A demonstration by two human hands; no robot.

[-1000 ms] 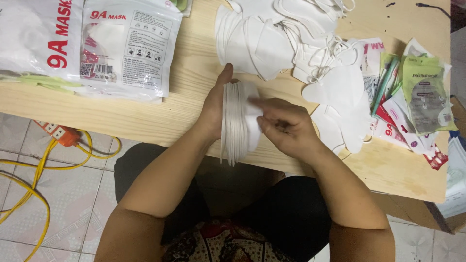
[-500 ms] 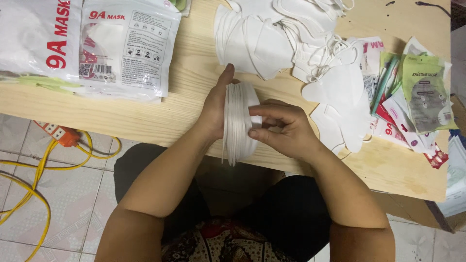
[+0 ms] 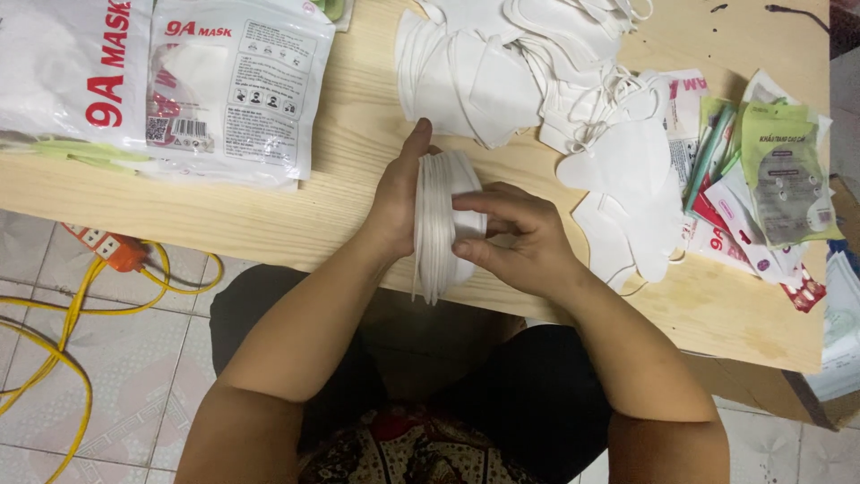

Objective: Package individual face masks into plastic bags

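1. Head view, centre: I see a stack of folded white masks (image 3: 439,224) standing on edge at the near edge of a pale wooden table (image 3: 349,170), held between my two hands.
2. My left hand (image 3: 396,202) lies flat against the left face of the stack, fingers straight and pointing away from me, thumb side up, pressing the masks inward.
3. My right hand (image 3: 515,242) is curled against the right face of the stack, fingertips pinching the outermost masks near their top edge, so the stack is squeezed between both hands.
4. Just beyond my hands, a loose heap of white masks (image 3: 520,72) with ear loops sprawls across the table, well apart from the held stack.
5. To the far left lie two printed plastic mask packets (image 3: 228,90), partly overlapping.
6. At the right edge I see a pile of small green and red sachets (image 3: 770,170).
7. Below the table, on the tiled floor to the left, an orange power strip (image 3: 107,249) trails yellow cable (image 3: 54,358).
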